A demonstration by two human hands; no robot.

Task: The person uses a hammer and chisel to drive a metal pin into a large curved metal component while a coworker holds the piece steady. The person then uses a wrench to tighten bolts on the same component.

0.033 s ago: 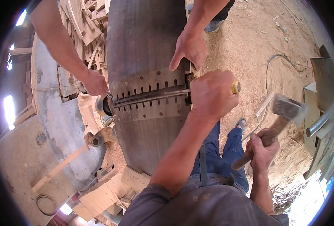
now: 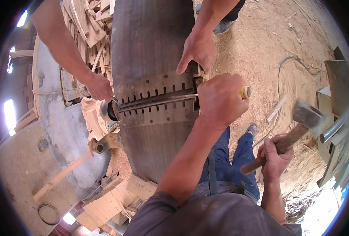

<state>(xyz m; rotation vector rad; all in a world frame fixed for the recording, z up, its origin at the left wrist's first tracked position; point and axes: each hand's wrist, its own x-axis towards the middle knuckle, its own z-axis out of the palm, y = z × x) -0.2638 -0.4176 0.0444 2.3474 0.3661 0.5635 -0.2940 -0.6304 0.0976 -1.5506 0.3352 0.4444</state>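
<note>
While your left hand (image 2: 223,98) clenches the yellow-ended handle (image 2: 245,92), the metal rod (image 2: 182,96) reaches leftward from that fist along the slot (image 2: 155,101) in the dark metal table (image 2: 155,43), its long axis slanting slightly down to the left. The handle's butt points right, toward the side where your right hand (image 2: 276,157) grips a hammer (image 2: 293,137). The hammer's head is well apart from that butt, right of it and lower in view. Your left hand is nearer the slot; a co-worker's thumb (image 2: 181,67) touches the table.

No legible text; blurred print (image 2: 210,205) on shirt (image 2: 237,216)
</note>
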